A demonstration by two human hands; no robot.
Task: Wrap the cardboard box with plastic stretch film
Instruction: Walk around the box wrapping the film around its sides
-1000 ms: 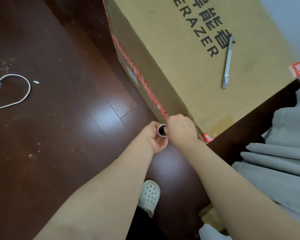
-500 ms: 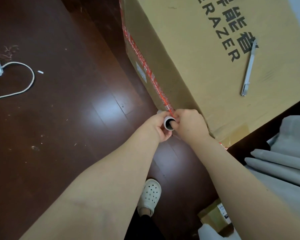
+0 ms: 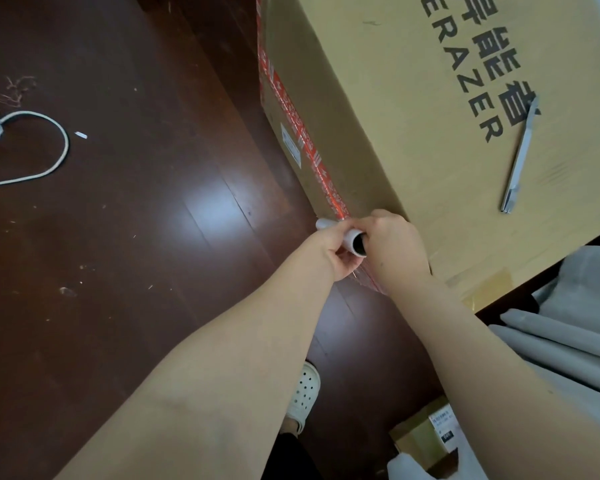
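The left hand point(image 3: 329, 252) is gripping the stretch film roll point(image 3: 350, 240) against the side of the cardboard box point(image 3: 413, 116), near the box's closest corner. The right hand point(image 3: 392, 251) is curling round the roll's open end. A metal cutter point(image 3: 520, 157) is lying on the box's top.

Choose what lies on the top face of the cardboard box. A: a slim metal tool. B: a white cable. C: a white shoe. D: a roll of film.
A: the slim metal tool lies flat on the top face of the cardboard box, just beside the printed black letters.
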